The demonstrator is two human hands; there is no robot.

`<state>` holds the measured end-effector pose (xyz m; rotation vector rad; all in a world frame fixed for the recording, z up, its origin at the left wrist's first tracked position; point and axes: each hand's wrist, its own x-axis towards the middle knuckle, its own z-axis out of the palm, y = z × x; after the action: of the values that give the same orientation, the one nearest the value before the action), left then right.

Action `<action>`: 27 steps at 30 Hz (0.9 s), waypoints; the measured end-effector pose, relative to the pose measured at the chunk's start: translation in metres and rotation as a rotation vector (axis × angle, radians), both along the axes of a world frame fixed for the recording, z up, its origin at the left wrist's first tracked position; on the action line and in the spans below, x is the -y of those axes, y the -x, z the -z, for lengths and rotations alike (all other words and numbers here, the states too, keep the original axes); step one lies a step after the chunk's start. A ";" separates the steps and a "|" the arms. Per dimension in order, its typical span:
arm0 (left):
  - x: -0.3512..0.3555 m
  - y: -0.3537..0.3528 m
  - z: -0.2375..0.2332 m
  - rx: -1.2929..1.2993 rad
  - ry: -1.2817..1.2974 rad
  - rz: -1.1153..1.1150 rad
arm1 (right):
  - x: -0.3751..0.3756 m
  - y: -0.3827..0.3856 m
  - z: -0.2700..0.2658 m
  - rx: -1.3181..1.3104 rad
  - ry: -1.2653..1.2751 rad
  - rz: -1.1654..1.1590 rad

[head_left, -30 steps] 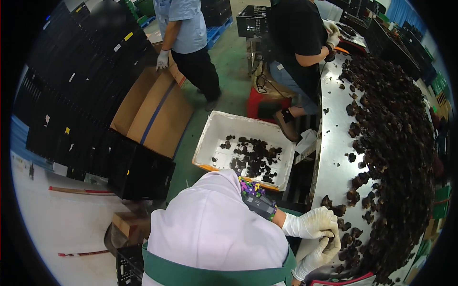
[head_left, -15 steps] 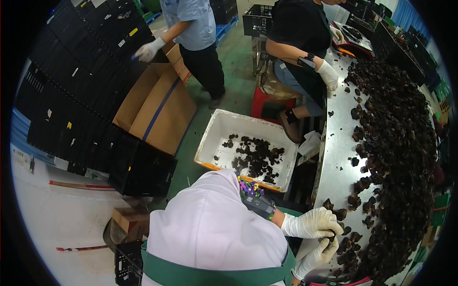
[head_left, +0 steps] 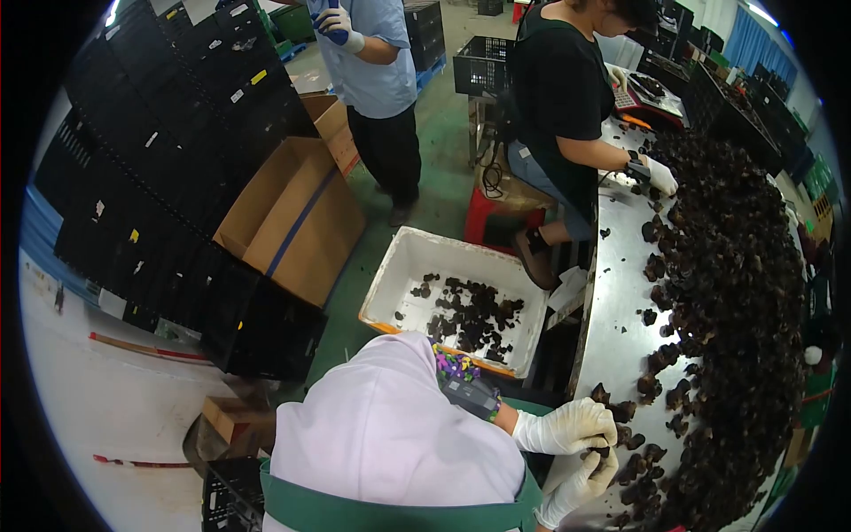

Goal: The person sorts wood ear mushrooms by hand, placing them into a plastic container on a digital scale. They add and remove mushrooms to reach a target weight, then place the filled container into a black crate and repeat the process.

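My left hand (head_left: 567, 427), in a white glove, is closed with its fingertips on a small dark fungus-like piece (head_left: 602, 451) over the near edge of the metal table (head_left: 612, 310). Just below it in the view, my right hand (head_left: 581, 489), also gloved, pinches the same piece from the other side. The fingers partly hide the piece. Loose dark pieces (head_left: 640, 465) lie right beside my hands, and a large heap (head_left: 740, 328) of them covers the far side of the table.
A white bin (head_left: 381, 288) with dark pieces stands on the floor beside the table. A co-worker (head_left: 558, 89) sits farther up, one gloved hand at the heap. Another person (head_left: 372, 66) stands beyond a cardboard box (head_left: 288, 217). Black crates (head_left: 160, 151) are stacked at left.
The seated co-worker's gloved hand has moved from the table edge to the heap. The standing person's hand has risen to the chest. My hands stay together at the piece; the view has shifted slightly.
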<state>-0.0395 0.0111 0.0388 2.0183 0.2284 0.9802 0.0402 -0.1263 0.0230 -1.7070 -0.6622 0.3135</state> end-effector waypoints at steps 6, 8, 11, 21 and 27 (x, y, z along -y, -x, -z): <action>0.004 0.002 -0.009 0.004 0.131 -0.015 | -0.001 -0.002 -0.002 -0.007 -0.020 -0.005; 0.002 0.003 -0.005 -0.023 0.032 0.004 | -0.001 -0.002 -0.001 -0.008 -0.027 -0.007; 0.000 0.002 -0.005 -0.014 0.021 -0.009 | -0.002 -0.002 0.002 -0.040 -0.039 -0.018; -0.028 0.007 -0.016 -0.044 0.122 -0.066 | -0.004 0.017 -0.032 -0.059 -0.020 -0.084; -0.103 0.068 -0.002 -0.220 -0.018 -0.523 | -0.001 0.023 -0.031 -0.035 -0.008 -0.050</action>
<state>-0.1075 0.1143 0.0405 2.1276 0.9041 1.0665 0.0173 -0.1256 0.0538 -1.6755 -0.6801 0.3746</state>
